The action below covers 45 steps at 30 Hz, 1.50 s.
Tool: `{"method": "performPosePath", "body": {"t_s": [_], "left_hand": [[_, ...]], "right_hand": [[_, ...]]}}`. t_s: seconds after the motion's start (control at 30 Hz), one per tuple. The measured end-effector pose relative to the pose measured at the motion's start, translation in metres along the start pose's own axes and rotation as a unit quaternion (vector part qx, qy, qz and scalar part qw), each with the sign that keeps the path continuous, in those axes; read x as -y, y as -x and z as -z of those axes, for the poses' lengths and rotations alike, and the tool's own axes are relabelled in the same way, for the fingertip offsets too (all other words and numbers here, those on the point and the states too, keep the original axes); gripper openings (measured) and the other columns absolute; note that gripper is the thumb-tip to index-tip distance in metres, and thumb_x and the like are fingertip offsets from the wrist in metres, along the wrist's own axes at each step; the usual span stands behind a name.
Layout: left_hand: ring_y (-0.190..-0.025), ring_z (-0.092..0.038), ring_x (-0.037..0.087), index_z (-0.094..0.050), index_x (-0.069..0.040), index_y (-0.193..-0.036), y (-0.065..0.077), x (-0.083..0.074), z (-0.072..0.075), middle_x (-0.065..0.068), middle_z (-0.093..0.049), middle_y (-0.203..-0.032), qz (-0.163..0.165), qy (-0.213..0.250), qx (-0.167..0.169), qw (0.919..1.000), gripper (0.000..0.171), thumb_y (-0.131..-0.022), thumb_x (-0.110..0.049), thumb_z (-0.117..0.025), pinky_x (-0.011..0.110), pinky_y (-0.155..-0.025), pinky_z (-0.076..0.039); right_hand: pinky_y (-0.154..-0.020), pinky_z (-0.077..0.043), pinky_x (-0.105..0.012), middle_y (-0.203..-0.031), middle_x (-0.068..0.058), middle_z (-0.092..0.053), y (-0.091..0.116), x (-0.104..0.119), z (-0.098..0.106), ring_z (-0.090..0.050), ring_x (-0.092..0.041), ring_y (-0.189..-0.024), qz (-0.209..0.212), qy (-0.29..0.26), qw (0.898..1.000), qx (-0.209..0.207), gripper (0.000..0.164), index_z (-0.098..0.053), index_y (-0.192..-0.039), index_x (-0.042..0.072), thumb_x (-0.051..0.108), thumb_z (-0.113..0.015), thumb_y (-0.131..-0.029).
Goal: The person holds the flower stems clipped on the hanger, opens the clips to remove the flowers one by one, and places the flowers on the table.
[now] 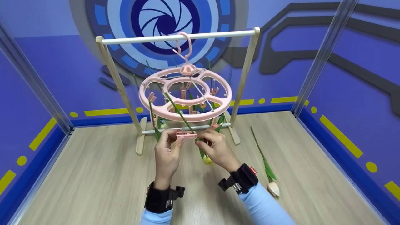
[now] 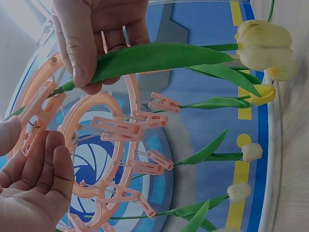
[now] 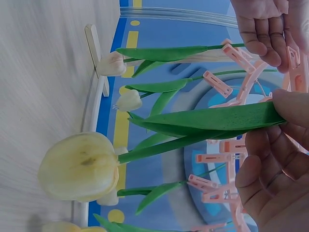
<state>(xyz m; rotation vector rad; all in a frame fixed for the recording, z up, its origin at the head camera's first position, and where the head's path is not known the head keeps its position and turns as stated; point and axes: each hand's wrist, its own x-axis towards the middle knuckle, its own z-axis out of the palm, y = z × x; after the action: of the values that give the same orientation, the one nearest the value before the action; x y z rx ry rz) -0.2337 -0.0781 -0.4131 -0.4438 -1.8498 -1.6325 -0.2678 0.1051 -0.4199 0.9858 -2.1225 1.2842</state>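
My left hand point(image 1: 167, 153) pinches a pink clothespin point(image 1: 186, 135) below the front rim of a round pink hanger point(image 1: 187, 117). Close beside it, my right hand point(image 1: 217, 147) pinches the green stem of an artificial tulip, seen in the right wrist view with a pale yellow bloom point(image 3: 79, 166) and long leaf point(image 3: 217, 116). The stem point(image 1: 178, 111) slants up in front of the hanger's rim. In the left wrist view it crosses one end of the clothespin point(image 2: 38, 118); whether the clip grips it I cannot tell.
The hanger hooks onto a white rail point(image 1: 218, 35) of a wooden stand point(image 1: 245, 72). Several other tulips hang bloom-down from its clips, including a white one point(image 2: 252, 152) and a yellow one point(image 2: 263, 94). A loose pale tulip point(image 1: 273, 189) lies on the table at right.
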Motion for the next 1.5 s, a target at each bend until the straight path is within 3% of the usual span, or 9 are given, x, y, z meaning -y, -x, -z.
{"method": "performPosePath", "body": {"t_s": [0.53, 1.5], "left_hand": [[-0.092, -0.064, 0.018, -0.062, 0.008, -0.113, 0.0003, -0.0005, -0.0003, 0.016, -0.07, -0.106, 0.006, 0.002, -0.003, 1.0, 0.016, -0.099, 0.0, -0.065, 0.025, -0.082, -0.051], [-0.091, -0.063, 0.016, -0.06, 0.011, -0.116, 0.0004, -0.0004, -0.0011, 0.019, -0.068, -0.105, -0.003, 0.013, -0.006, 0.9999, 0.02, -0.099, 0.003, -0.064, 0.023, -0.08, -0.051]], "right_hand": [[-0.058, -0.046, -0.025, -0.088, -0.007, -0.067, 0.0013, -0.002, 0.0015, -0.057, -0.015, -0.067, 0.021, 0.019, 1.0, -0.011, 0.004, -0.074, -0.098, 0.001, 0.0, -0.073, -0.094], [-0.058, -0.046, -0.025, -0.087, -0.006, -0.066, 0.005, -0.0034, 0.0047, -0.057, -0.014, -0.068, 0.004, 0.017, 1.0, -0.02, 0.007, -0.073, -0.094, 0.003, -0.003, -0.074, -0.092]]}}
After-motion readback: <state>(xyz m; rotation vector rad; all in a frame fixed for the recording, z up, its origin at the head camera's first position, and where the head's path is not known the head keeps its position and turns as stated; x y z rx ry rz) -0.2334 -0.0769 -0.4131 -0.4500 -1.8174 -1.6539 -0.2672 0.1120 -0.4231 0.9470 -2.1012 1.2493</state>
